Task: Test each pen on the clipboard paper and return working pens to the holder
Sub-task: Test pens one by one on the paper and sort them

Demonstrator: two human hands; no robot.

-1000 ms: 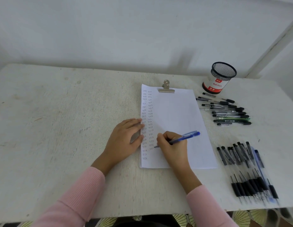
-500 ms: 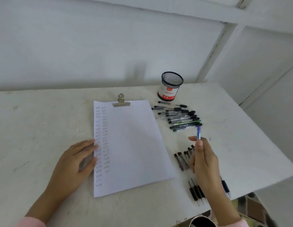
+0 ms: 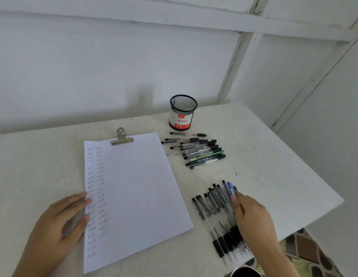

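White paper (image 3: 138, 186) lies under a metal clip (image 3: 122, 137), with two columns of small written marks down its left side. My left hand (image 3: 60, 222) rests flat on the paper's left edge, fingers straight. My right hand (image 3: 252, 216) is low over the near pile of black pens (image 3: 210, 206) at the right. Its fingertips hold a blue pen (image 3: 231, 188), which lies along the pile's far side. The black mesh holder (image 3: 183, 112) stands at the back, and I see no pens in it. A second group of pens (image 3: 202, 152) lies just in front of it.
The white table (image 3: 34, 156) ends close to the right of the near pile, with patterned floor below. A dark round rim (image 3: 245, 272) shows at the bottom edge. A white wall runs behind the table.
My right hand left the paper, carried the blue pen to the right and lowered it onto the near pile. My view swung right. My left hand stayed on the paper's edge.
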